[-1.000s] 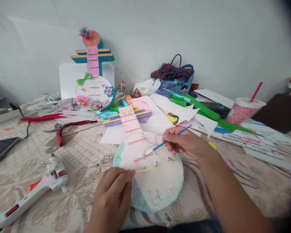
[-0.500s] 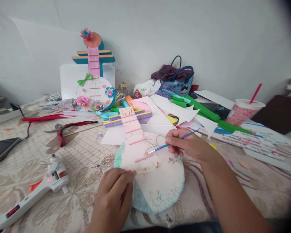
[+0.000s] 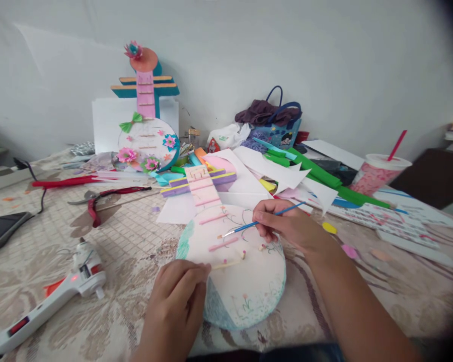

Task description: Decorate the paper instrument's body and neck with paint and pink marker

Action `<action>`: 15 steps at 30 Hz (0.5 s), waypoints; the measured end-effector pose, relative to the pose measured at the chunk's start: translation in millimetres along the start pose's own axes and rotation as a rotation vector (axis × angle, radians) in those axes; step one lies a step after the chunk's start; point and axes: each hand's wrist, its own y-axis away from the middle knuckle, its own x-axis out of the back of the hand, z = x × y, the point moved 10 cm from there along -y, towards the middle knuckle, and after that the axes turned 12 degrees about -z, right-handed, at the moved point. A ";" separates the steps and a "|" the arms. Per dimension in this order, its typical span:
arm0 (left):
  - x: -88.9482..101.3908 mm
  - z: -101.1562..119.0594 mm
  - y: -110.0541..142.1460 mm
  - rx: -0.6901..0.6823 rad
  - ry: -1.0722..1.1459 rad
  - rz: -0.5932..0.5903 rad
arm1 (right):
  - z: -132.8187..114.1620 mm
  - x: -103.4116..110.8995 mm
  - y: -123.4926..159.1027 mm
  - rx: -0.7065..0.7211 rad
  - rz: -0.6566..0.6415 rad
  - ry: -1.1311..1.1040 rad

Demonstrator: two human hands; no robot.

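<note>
Our round craft disc [image 3: 245, 286] lies at table centre, its stems and small flowers already painted and pink sticks glued on (much white remains). Our right hand [image 3: 287, 223], at its two o'clock, pinches the blue paintbrush [image 3: 262, 220]; our left hand [image 3: 177, 296], fingers curled, presses its seven o'clock edge.

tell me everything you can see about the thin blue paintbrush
The paintbrush is slim, with a blue handle, a short silvery ferrule and a small pale tip. The right hand pinches it near mid-handle, like a pen. It lies slanted, its back end pointing up and right past the fingers, its tip low and left over the round white craft disc, just above a pink strip. Whether the tip touches the disc cannot be told.
</note>
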 end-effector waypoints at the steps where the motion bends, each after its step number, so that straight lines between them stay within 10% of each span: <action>1: -0.2 0.1 0.0 -0.001 -0.002 -0.001 | -1.5 1.2 1.0 0.014 0.008 -0.020; 15: 2.1 0.7 -5.3 0.019 0.003 0.003 | -9.9 12.2 4.3 0.175 0.138 -0.355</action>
